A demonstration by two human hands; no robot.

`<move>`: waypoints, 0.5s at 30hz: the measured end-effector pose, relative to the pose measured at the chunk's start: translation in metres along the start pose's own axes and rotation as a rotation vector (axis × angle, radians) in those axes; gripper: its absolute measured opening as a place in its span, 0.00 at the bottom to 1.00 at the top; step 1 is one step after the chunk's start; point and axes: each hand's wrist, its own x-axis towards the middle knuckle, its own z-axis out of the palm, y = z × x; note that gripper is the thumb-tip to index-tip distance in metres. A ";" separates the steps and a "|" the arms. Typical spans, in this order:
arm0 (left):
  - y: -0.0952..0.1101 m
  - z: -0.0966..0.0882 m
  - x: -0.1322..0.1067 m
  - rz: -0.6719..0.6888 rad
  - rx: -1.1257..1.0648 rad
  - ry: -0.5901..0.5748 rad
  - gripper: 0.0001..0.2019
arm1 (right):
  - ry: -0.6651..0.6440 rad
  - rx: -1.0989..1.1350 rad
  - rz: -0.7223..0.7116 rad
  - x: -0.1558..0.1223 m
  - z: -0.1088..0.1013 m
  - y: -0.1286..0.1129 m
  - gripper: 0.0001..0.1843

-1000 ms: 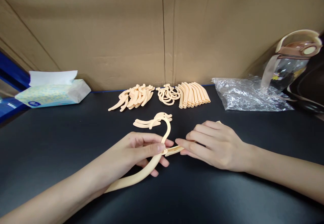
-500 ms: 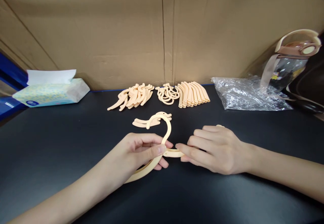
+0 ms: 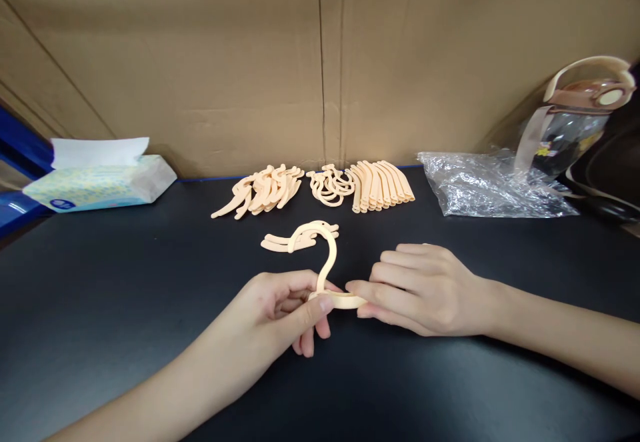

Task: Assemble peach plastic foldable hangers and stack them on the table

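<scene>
Between my hands is a cream plastic folding clothes hanger [image 3: 329, 255], its hook upright and curling to the left. My left hand [image 3: 285, 315] pinches the joint at the hook's base between thumb and fingers. My right hand [image 3: 425, 292] grips the arm that runs off to the right, hiding its far end. No other arm shows beyond my left hand; whether one lies inside the grip I cannot tell. Just behind the hook lie a few loose hanger pieces [image 3: 289, 243] on the black table [image 3: 350, 389].
Along the back sit a pile of curved hanger arms [image 3: 270, 189], a cluster of hooks [image 3: 331, 185] and a row of straighter arms [image 3: 383, 187]. A tissue pack [image 3: 100, 182] lies at left. A clear plastic bag [image 3: 490, 185] and a drink bottle [image 3: 575, 129] are at right.
The curved arm that stuck out below my left hand no longer shows. My left hand has turned and shifted slightly lower at the joint. My right hand has barely moved.
</scene>
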 end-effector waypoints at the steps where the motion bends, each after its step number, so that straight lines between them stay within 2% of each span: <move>1: 0.001 -0.001 0.000 -0.018 0.010 -0.006 0.14 | 0.002 0.005 -0.003 0.000 0.000 0.000 0.16; 5: 0.002 -0.004 0.001 -0.084 -0.033 -0.042 0.16 | 0.007 0.022 -0.002 0.001 0.000 0.001 0.14; 9: -0.001 -0.005 0.004 -0.083 -0.082 -0.054 0.17 | 0.010 -0.012 0.001 0.001 -0.001 0.003 0.14; 15: -0.003 0.001 0.001 -0.016 0.083 0.079 0.18 | 0.016 -0.067 0.074 0.003 -0.002 0.002 0.13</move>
